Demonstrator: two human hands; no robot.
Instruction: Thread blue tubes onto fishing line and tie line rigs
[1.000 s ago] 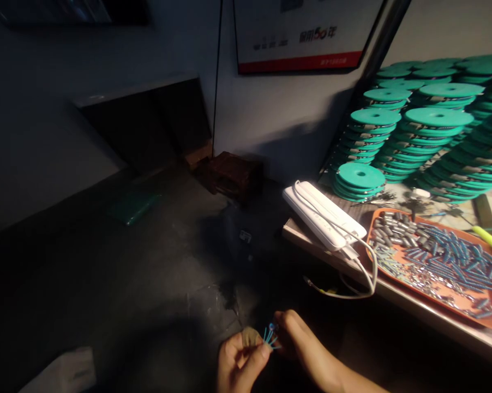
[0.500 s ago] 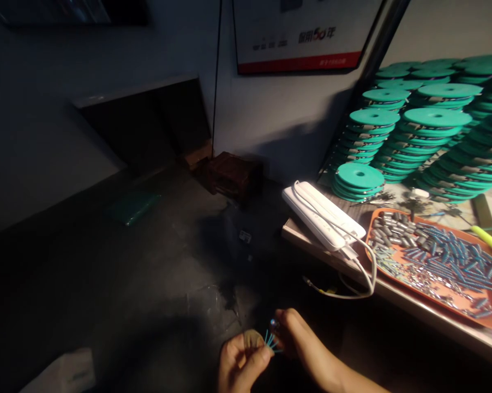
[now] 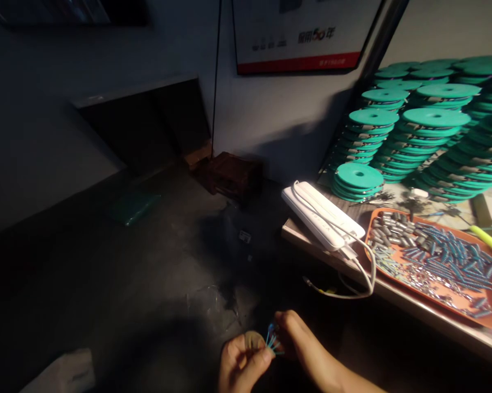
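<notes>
Low in the head view, my left hand [image 3: 244, 365] pinches several thin blue-green strands [image 3: 273, 345] between thumb and forefinger. Their ends fan out toward the right. A brownish band or cover [image 3: 253, 339] sits by the left fingers. Close against the strands is my right hand [image 3: 298, 334], its fingers curled together. A small bluish glint shows at its fingertips, but what it holds is in shadow and cannot be made out. Both hands are in the air over the dark floor, in front of the table.
An orange tray [image 3: 489, 305] at right holds metal cylinders, blue spring-like pieces and small shiny clips. A white power bank [image 3: 322, 215] with a cable lies on the table edge. Stacks of green spools [image 3: 436, 117] stand behind. A brown crate [image 3: 233, 174] is on the floor.
My right fingertips have shifted slightly left and down, closer to the strands; the bluish glint now lies beside their tips. My left hand stays nearly still, with its pinch kept.
</notes>
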